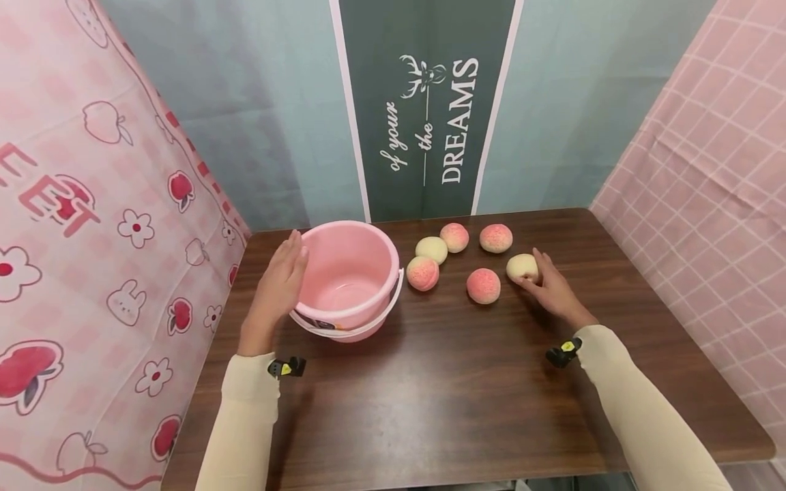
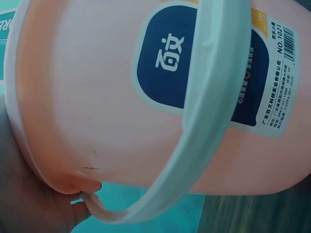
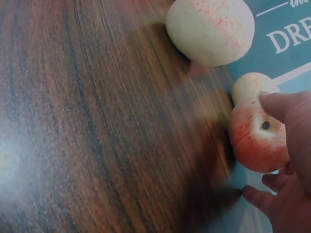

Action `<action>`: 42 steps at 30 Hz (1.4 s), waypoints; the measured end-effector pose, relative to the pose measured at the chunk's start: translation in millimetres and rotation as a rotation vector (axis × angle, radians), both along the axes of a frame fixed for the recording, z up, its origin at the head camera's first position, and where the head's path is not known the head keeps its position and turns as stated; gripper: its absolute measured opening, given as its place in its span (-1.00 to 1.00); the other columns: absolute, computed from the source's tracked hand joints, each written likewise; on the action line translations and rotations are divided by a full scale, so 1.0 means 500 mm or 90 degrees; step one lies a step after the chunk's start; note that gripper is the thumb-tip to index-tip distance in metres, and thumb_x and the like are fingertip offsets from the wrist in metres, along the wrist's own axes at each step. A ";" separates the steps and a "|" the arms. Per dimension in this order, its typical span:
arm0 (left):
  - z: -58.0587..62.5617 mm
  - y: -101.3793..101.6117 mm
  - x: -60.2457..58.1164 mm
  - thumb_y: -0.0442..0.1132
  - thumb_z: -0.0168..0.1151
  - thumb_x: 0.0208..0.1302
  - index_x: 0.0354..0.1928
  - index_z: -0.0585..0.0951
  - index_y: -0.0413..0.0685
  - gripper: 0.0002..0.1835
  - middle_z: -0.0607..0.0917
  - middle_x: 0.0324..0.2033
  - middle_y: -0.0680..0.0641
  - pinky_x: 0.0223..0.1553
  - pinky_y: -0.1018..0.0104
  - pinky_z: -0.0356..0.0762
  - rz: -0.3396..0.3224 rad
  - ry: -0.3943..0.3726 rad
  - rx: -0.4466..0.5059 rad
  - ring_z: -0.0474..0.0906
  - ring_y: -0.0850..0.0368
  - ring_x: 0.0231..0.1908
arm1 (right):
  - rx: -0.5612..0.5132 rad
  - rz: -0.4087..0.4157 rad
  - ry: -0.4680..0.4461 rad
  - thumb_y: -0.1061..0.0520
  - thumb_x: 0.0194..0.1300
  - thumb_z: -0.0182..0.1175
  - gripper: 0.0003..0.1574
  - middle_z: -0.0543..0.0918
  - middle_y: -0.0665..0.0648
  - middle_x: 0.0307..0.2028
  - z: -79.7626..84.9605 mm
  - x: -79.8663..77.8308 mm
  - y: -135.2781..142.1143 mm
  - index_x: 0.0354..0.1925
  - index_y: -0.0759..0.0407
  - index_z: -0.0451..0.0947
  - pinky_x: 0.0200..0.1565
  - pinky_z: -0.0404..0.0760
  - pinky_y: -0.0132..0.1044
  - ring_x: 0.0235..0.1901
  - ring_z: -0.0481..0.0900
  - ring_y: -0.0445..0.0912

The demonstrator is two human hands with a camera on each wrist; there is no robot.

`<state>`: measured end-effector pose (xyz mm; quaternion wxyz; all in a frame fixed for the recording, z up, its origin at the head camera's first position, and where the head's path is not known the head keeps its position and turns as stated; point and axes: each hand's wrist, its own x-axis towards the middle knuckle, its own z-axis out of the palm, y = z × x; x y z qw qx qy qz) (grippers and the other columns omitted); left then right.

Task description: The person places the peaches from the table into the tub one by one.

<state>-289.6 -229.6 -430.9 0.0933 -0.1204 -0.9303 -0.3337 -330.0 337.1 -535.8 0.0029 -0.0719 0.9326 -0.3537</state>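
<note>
A pink bucket stands on the left of the table, its pale handle hanging down in front. My left hand touches the bucket's left rim, fingers straight in the head view. The left wrist view puts fingertips beside the handle's hinge. On the right, my right hand holds a peach between thumb and fingers; it looks pale from above, while the right wrist view shows its reddish side with a dark dot. Nearest to it on the left lies a pinkish-red peach.
Between bucket and right hand lie more peaches: a pink one close to the bucket, a pale one, and two pink ones farther back. Curtains hang behind the brown table and at both sides.
</note>
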 end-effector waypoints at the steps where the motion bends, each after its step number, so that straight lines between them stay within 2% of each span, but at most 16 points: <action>1: 0.001 0.002 0.001 0.22 -0.41 0.62 0.61 0.02 -0.09 -0.26 0.00 0.60 -0.05 0.53 -0.13 -0.15 0.003 -0.003 -0.001 -0.14 -0.09 0.58 | 0.001 0.000 0.008 -0.12 0.47 0.22 0.18 -0.19 0.56 0.53 -0.004 -0.002 0.000 0.62 0.22 -0.31 0.35 0.02 0.48 0.48 -0.13 0.50; 5: 0.005 0.010 0.005 0.24 -0.43 0.62 0.61 0.03 -0.07 -0.26 0.03 0.60 -0.06 0.53 -0.15 -0.13 0.016 -0.011 -0.003 -0.12 -0.08 0.58 | 0.003 -0.004 0.041 -0.03 0.38 0.34 0.21 -0.09 0.57 0.52 -0.013 -0.010 -0.003 0.61 0.29 -0.21 0.32 0.11 0.47 0.43 0.02 0.53; 11: 0.010 0.022 0.006 0.24 -0.45 0.62 0.61 0.04 -0.06 -0.26 0.04 0.60 -0.07 0.53 -0.14 -0.13 0.021 -0.015 0.005 -0.12 -0.09 0.58 | -0.009 -0.026 0.091 0.11 0.29 0.43 0.16 0.14 0.55 0.46 -0.018 -0.013 -0.010 0.57 0.36 -0.05 0.26 0.25 0.42 0.33 0.24 0.50; 20: 0.014 0.058 -0.006 0.20 -0.44 0.63 0.60 0.07 -0.11 -0.28 0.05 0.60 -0.08 0.51 -0.19 -0.08 0.025 -0.008 -0.003 -0.09 -0.12 0.57 | -0.021 -0.054 0.097 0.13 0.26 0.45 0.12 0.34 0.61 0.31 -0.018 -0.011 -0.013 0.55 0.35 0.03 0.18 0.35 0.36 0.19 0.40 0.43; 25: 0.015 0.070 -0.011 0.23 -0.47 0.62 0.58 0.10 -0.18 -0.24 0.06 0.59 -0.09 0.52 -0.14 -0.08 0.024 -0.005 -0.005 -0.08 -0.12 0.57 | -0.020 -0.064 0.089 0.09 0.27 0.44 0.12 0.35 0.61 0.31 -0.023 -0.013 -0.013 0.56 0.31 0.03 0.16 0.36 0.36 0.17 0.42 0.42; 30: 0.013 0.087 -0.022 0.21 -0.48 0.63 0.57 0.10 -0.23 -0.23 0.06 0.58 -0.13 0.55 -0.06 -0.24 0.019 -0.006 -0.017 -0.10 -0.13 0.57 | -0.025 -0.072 0.088 0.03 0.29 0.43 0.12 0.36 0.59 0.30 -0.031 -0.015 -0.007 0.57 0.27 0.04 0.14 0.37 0.34 0.16 0.43 0.41; 42: 0.011 0.108 -0.052 0.24 -0.57 0.61 0.56 0.10 -0.27 -0.18 0.07 0.57 -0.20 0.55 -0.10 -0.33 0.038 0.002 -0.050 -0.12 -0.17 0.57 | -0.034 -0.074 0.075 -0.03 0.29 0.43 0.13 0.38 0.57 0.31 -0.030 -0.020 -0.009 0.57 0.25 0.05 0.16 0.39 0.32 0.15 0.44 0.38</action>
